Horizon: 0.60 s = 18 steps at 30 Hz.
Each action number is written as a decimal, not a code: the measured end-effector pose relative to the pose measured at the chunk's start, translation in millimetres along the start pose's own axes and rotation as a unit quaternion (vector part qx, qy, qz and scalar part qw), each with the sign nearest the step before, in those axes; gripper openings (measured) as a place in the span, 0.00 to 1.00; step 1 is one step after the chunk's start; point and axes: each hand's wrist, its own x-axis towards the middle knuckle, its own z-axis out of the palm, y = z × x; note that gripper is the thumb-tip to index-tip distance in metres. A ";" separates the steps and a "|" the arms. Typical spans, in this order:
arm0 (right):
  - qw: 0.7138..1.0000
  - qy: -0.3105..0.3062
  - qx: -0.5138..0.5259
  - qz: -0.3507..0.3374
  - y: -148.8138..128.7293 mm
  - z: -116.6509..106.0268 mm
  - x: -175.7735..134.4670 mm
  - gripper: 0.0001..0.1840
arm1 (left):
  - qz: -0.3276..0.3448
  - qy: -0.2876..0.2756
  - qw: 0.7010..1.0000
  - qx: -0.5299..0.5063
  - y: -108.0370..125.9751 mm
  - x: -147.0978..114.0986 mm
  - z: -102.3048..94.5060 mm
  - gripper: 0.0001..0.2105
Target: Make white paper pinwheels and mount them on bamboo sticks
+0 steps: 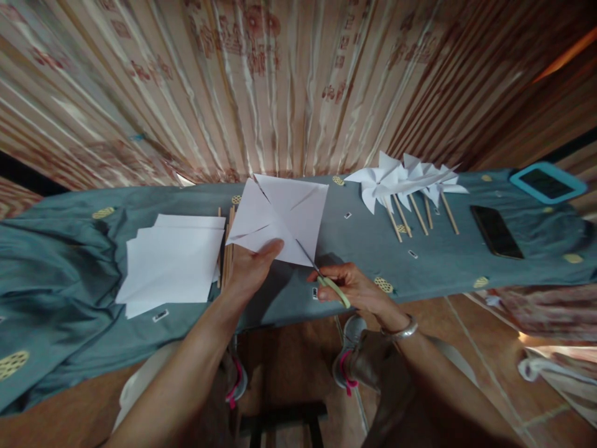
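A square sheet of white paper (pixel 298 202) is gripped at its near left edge by my left hand (pixel 252 264), thumb on top and fingers underneath. Slits run in from its corners towards the middle. My right hand (pixel 347 286) is closed round the green handles of a pair of scissors (pixel 333 289). Their blades lie at the sheet's near right corner, pointing towards its centre. Left of my hands is a stack of white paper squares (pixel 175 261). Several thin wooden sticks (pixel 227 264) lie beside that stack, partly hidden by the held sheet and my left hand.
Several white paper pinwheels (pixel 405 180) on wooden sticks lie at the back right. Further right are a dark phone (pixel 497 231) and a blue-framed device (pixel 548 182). A grey-green cloth (pixel 354 242) covers the narrow table, bunched at the left. A patterned curtain (pixel 289 87) hangs behind.
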 end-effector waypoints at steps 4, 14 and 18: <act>1.000 0.000 -0.006 -0.017 0.6 0.2 -1.3 0.28 | 0.005 0.012 1.000 -0.012 8.1 -5.1 8.6 0.19; 1.000 0.005 -0.007 -0.027 0.9 0.1 -1.7 0.28 | 0.001 -0.005 0.999 -0.032 13.0 -7.7 10.4 0.19; 1.000 0.009 -0.009 -0.024 -1.5 0.8 -1.9 0.28 | -0.007 -0.010 0.999 -0.043 10.2 -7.3 10.6 0.20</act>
